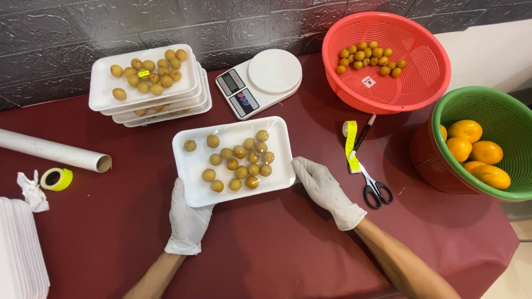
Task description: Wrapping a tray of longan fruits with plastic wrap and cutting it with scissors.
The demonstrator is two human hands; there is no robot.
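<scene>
While both hands steady it, the tray sits mid-table, long side toward the person.

Tray: white foam tray (191,169), flat on the dark red table (277,249), holding small brown round fruit (239,160) bunched toward its right half; left part mostly bare.
Left hand: gloved left hand (188,218) at the tray's near-left corner, fingers tucked under the edge and thumb up beside it; seems a light hold, to lift or square the tray.
Right hand: gloved right hand (324,188) at the tray's right short edge, fingers loosely curled, tips touching the rim; a full grip cannot be told.
Far left: stack of filled trays (147,83), parked clear of the working spot.
Far centre: kitchen scale (260,82), just beyond the tray, platform bare.
Right: red basket (388,58) with more small fruit; green basket (487,141) of oranges, overhanging the table's right edge.
Near right hand: scissors (374,185), label strip (350,145) and pen (363,133), close by.
Left edge: cardboard tube (52,150), tape roll (56,179), empty tray stack (22,249).
Open room: wide bare cloth near the person; narrow gap between tray and scale.
</scene>
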